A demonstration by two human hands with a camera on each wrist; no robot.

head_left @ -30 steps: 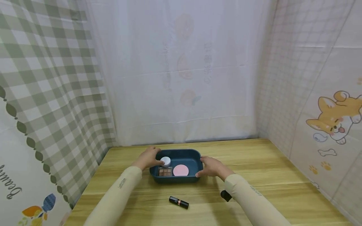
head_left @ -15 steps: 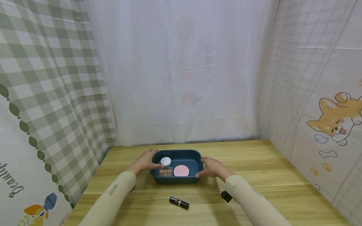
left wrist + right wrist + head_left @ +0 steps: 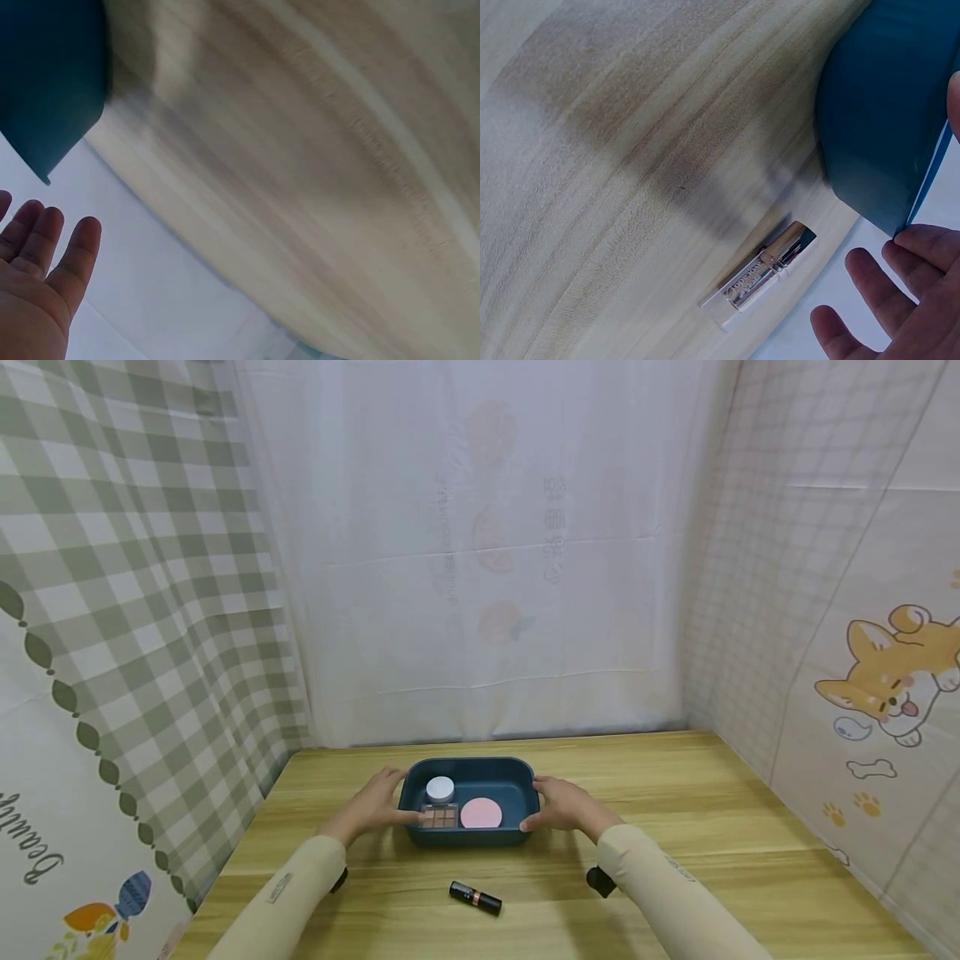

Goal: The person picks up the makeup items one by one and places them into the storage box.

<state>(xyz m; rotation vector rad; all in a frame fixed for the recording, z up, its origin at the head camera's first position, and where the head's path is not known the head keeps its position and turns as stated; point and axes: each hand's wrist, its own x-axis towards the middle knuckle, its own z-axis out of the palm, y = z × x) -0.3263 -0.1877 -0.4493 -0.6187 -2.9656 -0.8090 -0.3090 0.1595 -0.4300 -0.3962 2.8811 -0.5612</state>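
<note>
A dark blue tray [image 3: 512, 802] stands on the table. Inside it are a small white-lidded round jar [image 3: 440, 789], an eyeshadow palette [image 3: 440, 817] at the near left and a flat pink disc [image 3: 481, 813], perhaps a powder puff. My right hand [image 3: 564, 804] holds the right end, thumb at the near corner and fingertips at the far rim. Its fingertips meet the rim in the right wrist view. At the left end my left hand [image 3: 372, 806] is spread, thumb pointing over the near left rim; its fingers [image 3: 79, 259] are apart from the tray in the left wrist view.
A black lipstick tube [image 3: 476, 898] lies on the wooden table [image 3: 645, 777] in front of the tray. A clear lipstick tube with a shiny band [image 3: 759, 276] lies beyond the tray's right end. Hanging cloths [image 3: 480, 610] enclose the back and sides.
My left hand has drawn back left and toward me, from beside the white jar to the tray's left rim. The right hand and the tray's contents stay where they were.
</note>
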